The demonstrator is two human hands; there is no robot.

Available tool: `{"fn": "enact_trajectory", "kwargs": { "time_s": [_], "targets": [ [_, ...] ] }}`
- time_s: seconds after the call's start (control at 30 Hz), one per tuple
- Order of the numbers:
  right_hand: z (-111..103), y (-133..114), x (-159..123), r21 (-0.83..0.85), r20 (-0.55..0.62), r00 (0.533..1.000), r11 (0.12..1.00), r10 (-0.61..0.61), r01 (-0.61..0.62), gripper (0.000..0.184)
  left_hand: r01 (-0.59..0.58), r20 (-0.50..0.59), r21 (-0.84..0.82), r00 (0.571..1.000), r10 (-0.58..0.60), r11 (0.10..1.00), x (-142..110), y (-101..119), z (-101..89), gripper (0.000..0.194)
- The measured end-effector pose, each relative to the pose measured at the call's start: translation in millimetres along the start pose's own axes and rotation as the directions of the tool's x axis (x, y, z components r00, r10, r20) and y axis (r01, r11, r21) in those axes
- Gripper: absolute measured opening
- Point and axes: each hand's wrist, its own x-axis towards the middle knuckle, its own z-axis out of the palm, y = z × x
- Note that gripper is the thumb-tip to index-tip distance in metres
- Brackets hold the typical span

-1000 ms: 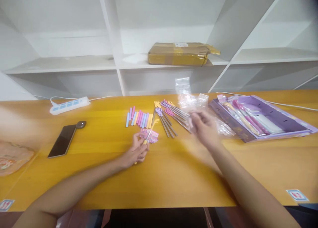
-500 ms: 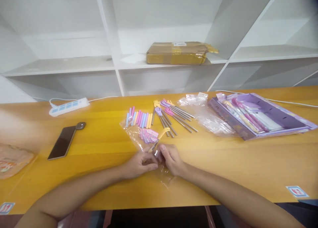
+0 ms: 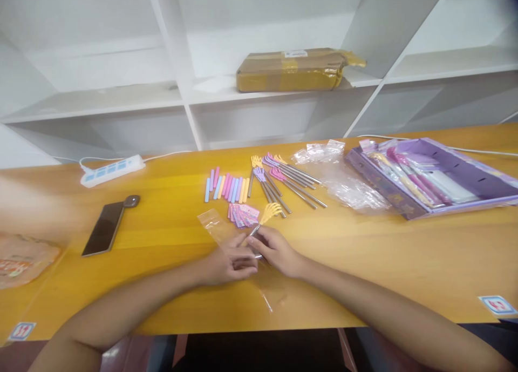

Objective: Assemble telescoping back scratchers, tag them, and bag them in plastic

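My right hand (image 3: 279,251) is closed around the metal shaft of a yellow hand-shaped back scratcher (image 3: 271,212), whose claw points up and away. Close beside it, my left hand (image 3: 231,261) has its fingers curled on a clear plastic bag (image 3: 211,221), which stretches out from under both hands. The scratcher's lower end is partly covered by my fingers. Just beyond lie several pink printed cards (image 3: 243,215). Behind those sit pastel handle tubes (image 3: 232,188) in a row and several scratcher heads on metal rods (image 3: 273,188).
Clear bags (image 3: 352,191) are heaped right of the rods, next to a purple box (image 3: 408,212) holding wrapped scratchers. To the left are a phone (image 3: 103,229), a power strip (image 3: 113,171) and an orange packet (image 3: 24,261). A taped carton (image 3: 289,75) rests on the shelf.
The yellow scratcher shows more clearly, its claw turned a little to the right. My right hand has shifted up slightly along the shaft. The view has also shifted a little.
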Motion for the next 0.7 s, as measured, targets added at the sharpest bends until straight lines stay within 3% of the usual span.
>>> {"fn": "enact_trajectory", "kwargs": {
  "time_s": [0.2, 0.27, 0.37, 0.47, 0.53, 0.63, 0.7],
  "targets": [
    [-7, -8, 0, 0.010, 0.095, 0.991, 0.995, -0.097, 0.096, 0.063, -0.078, 0.066, 0.079, 0.995, 0.072, 0.994, 2, 8, -6.8, 0.020],
    [-14, -10, 1, 0.012, 0.035, 0.985, 0.986, -0.169, 0.169, 0.062, -0.123, 0.087, 0.102, 0.990, 0.114, 0.987, 3, 10, -11.1, 0.020],
    [-30, -11, 3, 0.059, -0.194, 0.952, 0.965, -0.238, 0.254, 0.055, -0.150, 0.080, 0.029, 0.986, 0.147, 0.988, 3, 10, -15.7, 0.022],
    [-54, -11, 7, 0.245, -0.430, 0.888, 0.926, -0.163, 0.288, 0.047, -0.167, -0.019, -0.173, 0.986, 0.166, 0.971, 1, 5, -14.9, 0.022],
    [-71, -12, 10, 0.359, -0.520, 0.851, 0.886, -0.072, 0.294, 0.045, -0.155, -0.127, -0.340, 0.985, 0.118, 0.927, -1, 0, -12.3, 0.023],
    [-90, -15, 13, 0.436, -0.582, 0.813, 0.851, 0.019, 0.293, 0.042, -0.140, -0.287, -0.485, 0.958, -0.006, 0.863, -3, -8, -11.0, 0.026],
    [-95, -16, 13, 0.463, -0.570, 0.821, 0.841, 0.041, 0.279, 0.041, -0.162, -0.354, -0.488, 0.935, -0.025, 0.858, -3, -10, -13.2, 0.025]
  ]
}}
